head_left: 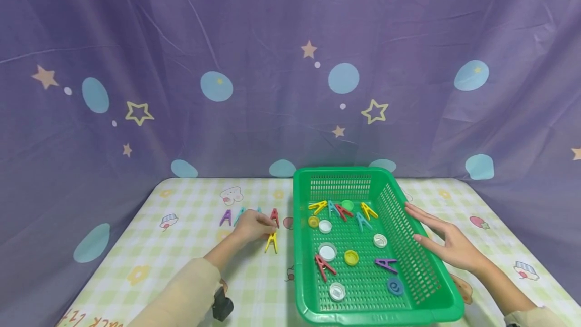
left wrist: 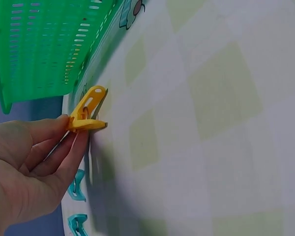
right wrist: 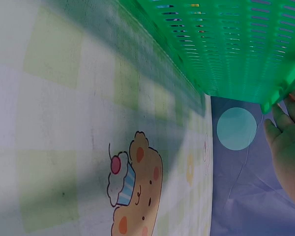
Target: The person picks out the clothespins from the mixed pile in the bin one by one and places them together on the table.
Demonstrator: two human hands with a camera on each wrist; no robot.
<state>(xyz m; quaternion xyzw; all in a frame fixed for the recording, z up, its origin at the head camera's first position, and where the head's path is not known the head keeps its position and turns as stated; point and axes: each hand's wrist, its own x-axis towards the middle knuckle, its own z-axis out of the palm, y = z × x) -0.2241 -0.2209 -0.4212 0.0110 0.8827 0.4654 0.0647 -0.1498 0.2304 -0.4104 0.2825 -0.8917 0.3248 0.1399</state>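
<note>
My left hand (head_left: 252, 227) pinches a yellow clothespin (head_left: 271, 243) by one end, between thumb and fingers, low over the table left of the basket. Seen from the left wrist, the splayed legs of this yellow clothespin (left wrist: 90, 109) point at the tablecloth. A purple clothespin (head_left: 226, 217), a teal clothespin (head_left: 239, 214) and a red clothespin (head_left: 274, 217) form a row behind that hand, which partly hides another teal one. On the right, my right hand (head_left: 449, 243) rests with extended fingers on the side rim of the green plastic basket (head_left: 381, 318).
Inside the basket lie several clothespins, among them a purple clothespin (head_left: 386, 265), and several bottle caps, such as a yellow cap (head_left: 351, 258) and a blue cap (head_left: 395, 286). A checked cloth (head_left: 181, 256) covers the table. Behind it hangs a purple curtain (head_left: 272, 39).
</note>
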